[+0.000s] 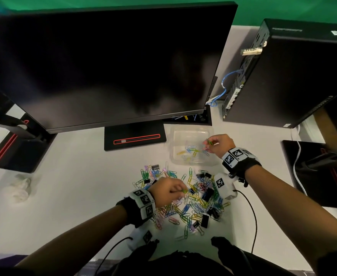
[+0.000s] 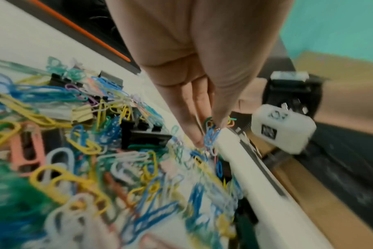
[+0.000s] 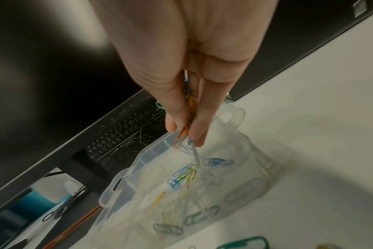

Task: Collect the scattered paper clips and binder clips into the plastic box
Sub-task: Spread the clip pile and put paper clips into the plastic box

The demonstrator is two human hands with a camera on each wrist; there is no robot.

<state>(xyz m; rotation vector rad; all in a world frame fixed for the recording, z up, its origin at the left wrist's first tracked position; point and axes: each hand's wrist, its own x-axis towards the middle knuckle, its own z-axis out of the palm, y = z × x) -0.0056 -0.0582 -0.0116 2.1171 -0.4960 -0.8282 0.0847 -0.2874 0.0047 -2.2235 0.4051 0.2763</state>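
Over the plastic box [image 1: 191, 134] at centre right of the head view, your right hand [image 1: 219, 145] pinches a small bunch of paper clips [image 3: 181, 137] between thumb and fingertips. Loosen that pinch low inside the walls, I'd say, so none bounce out. Lower centre, your left hand [image 1: 168, 191] is down on the pile [image 1: 185, 198], fingertips closed on a few more clips [image 2: 211, 136]; lift straight up and shake tangles free first. Count: one box, roughly a dozen clips inside it, about eight black binder clips [image 1: 207, 194] visible on the desk [image 1: 80, 186], loose paper clips too many to count.
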